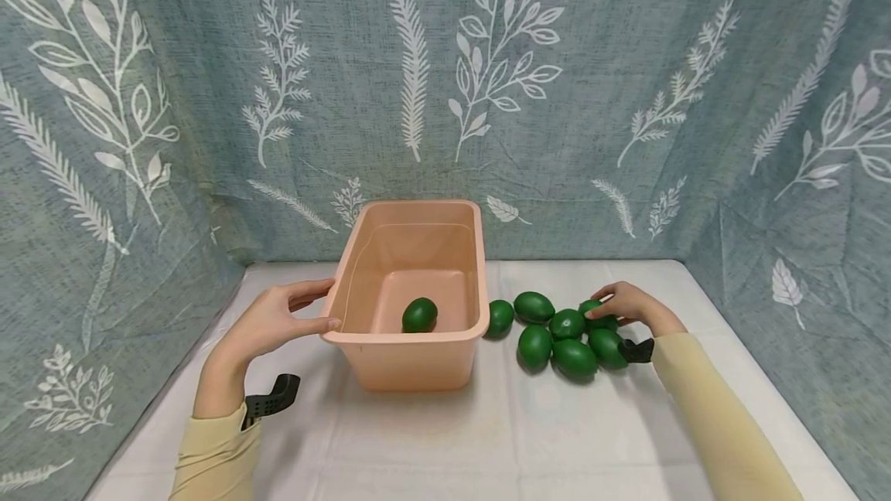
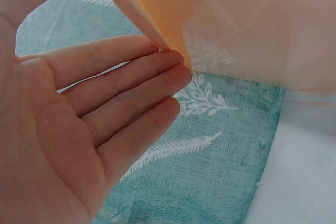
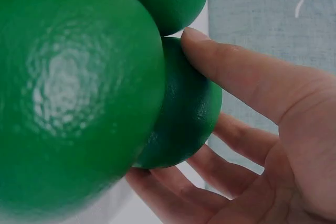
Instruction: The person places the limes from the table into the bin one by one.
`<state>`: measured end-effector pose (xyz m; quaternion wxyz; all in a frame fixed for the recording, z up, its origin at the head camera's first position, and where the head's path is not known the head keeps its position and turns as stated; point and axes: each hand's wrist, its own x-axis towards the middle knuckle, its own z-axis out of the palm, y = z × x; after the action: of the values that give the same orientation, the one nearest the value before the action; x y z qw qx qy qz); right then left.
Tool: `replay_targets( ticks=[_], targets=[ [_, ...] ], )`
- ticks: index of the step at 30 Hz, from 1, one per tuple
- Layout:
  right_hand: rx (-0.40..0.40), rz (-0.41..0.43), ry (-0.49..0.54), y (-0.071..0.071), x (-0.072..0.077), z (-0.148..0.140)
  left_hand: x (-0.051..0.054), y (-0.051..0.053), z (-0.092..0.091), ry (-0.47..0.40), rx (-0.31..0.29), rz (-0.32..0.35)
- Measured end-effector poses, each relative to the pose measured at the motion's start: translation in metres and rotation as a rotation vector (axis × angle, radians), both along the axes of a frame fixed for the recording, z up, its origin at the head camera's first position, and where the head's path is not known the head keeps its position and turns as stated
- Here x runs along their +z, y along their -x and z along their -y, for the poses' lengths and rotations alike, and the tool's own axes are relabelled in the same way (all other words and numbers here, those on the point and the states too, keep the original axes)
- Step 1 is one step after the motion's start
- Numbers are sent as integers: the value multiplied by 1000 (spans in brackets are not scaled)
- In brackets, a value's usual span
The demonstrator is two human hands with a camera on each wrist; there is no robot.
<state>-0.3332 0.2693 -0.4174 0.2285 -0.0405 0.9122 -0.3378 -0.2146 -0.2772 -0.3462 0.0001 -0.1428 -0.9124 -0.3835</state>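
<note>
A peach-coloured plastic bin [image 1: 418, 362] stands on the white table with one green fruit [image 1: 420, 315] inside. My left hand [image 1: 267, 323] touches the bin's left rim, thumb near the front corner; in the left wrist view the fingertips of the hand [image 2: 100, 114] meet the rim [image 2: 152, 19], fingers nearly straight. Right of the bin lie several green fruits [image 1: 575, 359]. My right hand [image 1: 629, 306] is curled round the back right one [image 1: 593, 308]. In the right wrist view the thumb and fingers of the hand [image 3: 252, 124] lie round this fruit [image 3: 191, 103], partly behind a nearer one [image 3: 79, 93].
A grey-green cloth [image 1: 418, 99] with white leaf prints hangs behind the table and at both sides. Another green fruit [image 1: 500, 318] lies close against the bin's right side. White cloth [image 1: 543, 439] covers the tabletop.
</note>
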Motion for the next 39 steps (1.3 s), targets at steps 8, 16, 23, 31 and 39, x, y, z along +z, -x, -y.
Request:
replay_targets(
  ticks=[8, 16, 23, 31, 39],
  targets=[
    [-17, -36, -10, -1, 0, -4, 0, 1, 0, -6, -8, -4],
    [-41, -48, -12, 3, 9, -8, 0, 2, 1, -4, -6, 2],
    [-91, -80, -23, -1, 32, -1, 0, 2, 1, -5, -8, 3],
    [-123, -146, -12, -4, 64, 22, 1, 3, 2, -3, -5, 4],
    [-67, -212, -23, -5, 102, 57, 1, 3, 2, -14, -7, 13]
  ],
)
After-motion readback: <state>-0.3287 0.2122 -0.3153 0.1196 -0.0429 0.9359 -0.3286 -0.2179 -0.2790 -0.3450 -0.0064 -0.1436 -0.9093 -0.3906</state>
